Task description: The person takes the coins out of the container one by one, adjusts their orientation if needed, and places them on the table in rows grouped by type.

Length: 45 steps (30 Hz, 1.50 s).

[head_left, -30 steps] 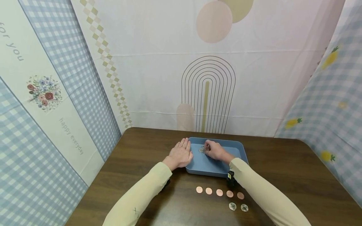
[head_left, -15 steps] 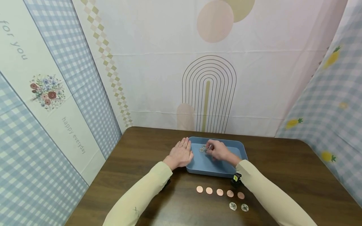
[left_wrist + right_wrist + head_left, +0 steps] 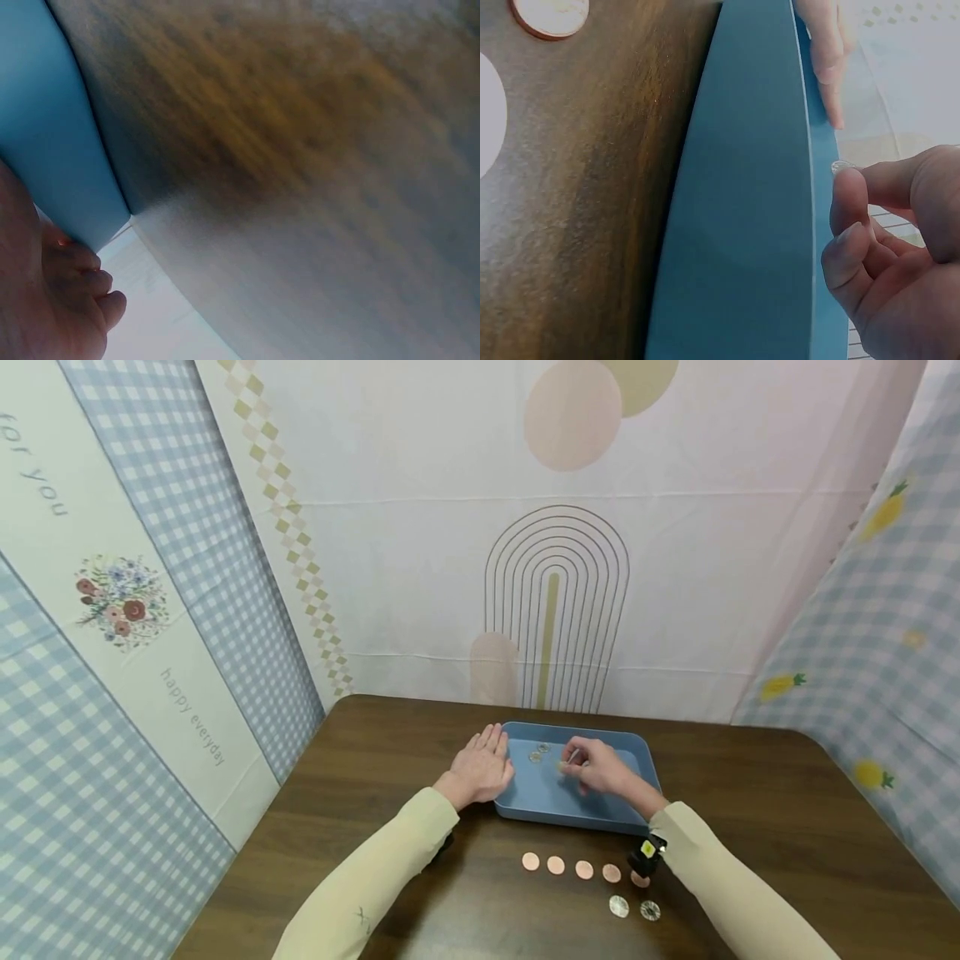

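A blue tray [image 3: 547, 810] sits on the dark wooden table [image 3: 750, 827]. My right hand [image 3: 596, 766] hovers over the tray's middle and pinches a small silvery coin [image 3: 563, 765] between thumb and fingertips; the right wrist view shows the coin's edge [image 3: 840, 167] at my fingertip. Two more silvery coins [image 3: 538, 752] lie in the tray's far left part. My left hand [image 3: 480, 768] rests flat on the table, fingers straight against the tray's left wall [image 3: 45, 150].
In front of the tray lies a row of several copper coins [image 3: 570, 867], with two silvery coins [image 3: 633, 907] below its right end. Patterned cloth walls close in the table at the back and both sides.
My right hand has lifted away from the coins in the tray's far left and drawn back to the right with one coin pinched. The left hand has stayed put.
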### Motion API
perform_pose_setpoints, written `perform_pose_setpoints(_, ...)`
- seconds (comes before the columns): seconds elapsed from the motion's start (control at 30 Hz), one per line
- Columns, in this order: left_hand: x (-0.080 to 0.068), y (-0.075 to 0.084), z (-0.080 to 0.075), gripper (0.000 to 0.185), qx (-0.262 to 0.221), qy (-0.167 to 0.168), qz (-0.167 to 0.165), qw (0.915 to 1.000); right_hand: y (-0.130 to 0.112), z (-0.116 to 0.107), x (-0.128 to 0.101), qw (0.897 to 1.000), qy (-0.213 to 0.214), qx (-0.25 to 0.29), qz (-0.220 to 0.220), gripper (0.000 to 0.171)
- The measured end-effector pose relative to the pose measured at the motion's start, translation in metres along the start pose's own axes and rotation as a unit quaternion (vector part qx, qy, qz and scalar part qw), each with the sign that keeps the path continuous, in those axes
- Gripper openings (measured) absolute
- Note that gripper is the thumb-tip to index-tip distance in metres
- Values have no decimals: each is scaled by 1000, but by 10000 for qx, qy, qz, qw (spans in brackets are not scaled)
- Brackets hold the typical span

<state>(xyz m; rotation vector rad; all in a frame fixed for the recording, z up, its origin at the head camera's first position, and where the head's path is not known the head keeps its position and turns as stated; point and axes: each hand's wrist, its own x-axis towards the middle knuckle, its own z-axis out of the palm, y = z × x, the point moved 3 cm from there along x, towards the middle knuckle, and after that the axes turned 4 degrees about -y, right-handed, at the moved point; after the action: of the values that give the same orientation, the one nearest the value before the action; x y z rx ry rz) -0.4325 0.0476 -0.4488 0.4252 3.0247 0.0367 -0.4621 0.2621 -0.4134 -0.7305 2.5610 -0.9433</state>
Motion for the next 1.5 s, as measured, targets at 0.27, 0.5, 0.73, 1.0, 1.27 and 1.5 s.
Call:
perform_pose_setpoints(0.27, 4, 1, 1, 62, -20, -21, -28, 10000, 6, -2, -15, 9989, 36, 464, -30, 8)
perform_pose_setpoints(0.5, 8, 2, -2, 63, -60, -26, -88, 9999, 5, -2, -24, 9965, -15, 791, -265, 7)
perform_pose_setpoints(0.73, 14, 2, -2, 62, -42, 81, -116, 9999, 8, -4, -33, 9952, -128, 879, -419, 8)
perform_pose_setpoints(1.0, 20, 3, -4, 62, -76, 47, -146, 9999, 10, -9, -40, 9946, -248, 858, -526, 8)
perform_pose_setpoints(1.27, 22, 2, -2, 62, -88, 22, -165, 9998, 5, -10, -54, 9941, -316, 723, -743, 7)
perform_pose_setpoints(1.5, 21, 3, -2, 62, -95, 30, -179, 9998, 5, -6, -66, 9897, -641, 772, -1024, 5)
